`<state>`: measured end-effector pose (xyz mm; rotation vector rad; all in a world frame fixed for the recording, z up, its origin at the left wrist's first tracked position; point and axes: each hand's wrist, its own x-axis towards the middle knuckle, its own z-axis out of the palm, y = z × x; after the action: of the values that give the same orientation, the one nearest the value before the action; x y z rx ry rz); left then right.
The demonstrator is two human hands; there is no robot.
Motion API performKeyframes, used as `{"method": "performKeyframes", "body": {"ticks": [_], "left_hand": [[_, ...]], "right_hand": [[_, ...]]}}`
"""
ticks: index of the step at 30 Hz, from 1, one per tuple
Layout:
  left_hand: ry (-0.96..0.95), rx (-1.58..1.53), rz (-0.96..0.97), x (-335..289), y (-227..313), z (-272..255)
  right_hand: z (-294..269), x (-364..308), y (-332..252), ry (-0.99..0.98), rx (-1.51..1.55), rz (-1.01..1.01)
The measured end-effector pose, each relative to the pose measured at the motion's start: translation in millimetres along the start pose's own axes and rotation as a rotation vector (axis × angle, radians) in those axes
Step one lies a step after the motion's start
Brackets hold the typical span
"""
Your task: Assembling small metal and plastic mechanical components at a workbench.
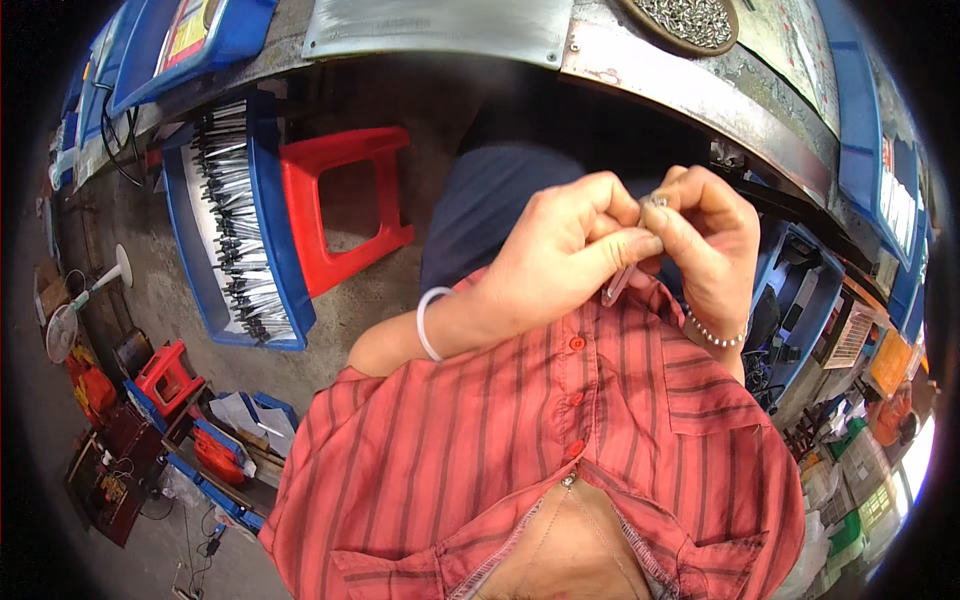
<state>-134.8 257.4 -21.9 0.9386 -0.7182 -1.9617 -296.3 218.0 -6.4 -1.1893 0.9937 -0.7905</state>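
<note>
My two hands meet in front of my chest, fingertips touching. My left hand (575,240), with a white bangle on its wrist, is closed around a thin, flat, narrow piece (617,287) whose end sticks out below the fingers. Between the thumb and fingers of my right hand (712,240) is pinched a small shiny metal part (657,201); its exact kind is too small to make out. The fingers hide most of both pieces, and whether these are joined cannot be told. A beaded bracelet circles my right wrist.
Along the workbench (660,75) ahead lies a round dish (735,30) of small metal parts. To the left, a blue bin (300,330) holds many slender silver-and-black parts, beside a red stool (300,200). Another blue bin (805,345) stands right of me, and a blue tray (240,40) sits far left.
</note>
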Motion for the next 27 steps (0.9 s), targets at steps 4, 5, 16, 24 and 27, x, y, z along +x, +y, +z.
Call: {"method": "performKeyframes", "body": {"ticks": [4,5,16,24,27], "left_hand": [[-0.015,0.127,-0.126,4,16,-7],[-0.044,0.115,-0.106,4,16,-9],[-0.069,-0.045,-0.180,14,26,-14],[-0.062,-0.106,-0.207,15,21,-20],[-0.073,-0.143,-0.222,15,18,-23]], "right_hand": [[-1,9,10,-0.003,0.097,0.099],[-2,11,10,-0.007,0.086,0.123],[-3,25,12,0.000,0.235,0.262],[3,26,17,0.015,0.255,0.271],[1,28,22,0.004,0.265,0.274]]}}
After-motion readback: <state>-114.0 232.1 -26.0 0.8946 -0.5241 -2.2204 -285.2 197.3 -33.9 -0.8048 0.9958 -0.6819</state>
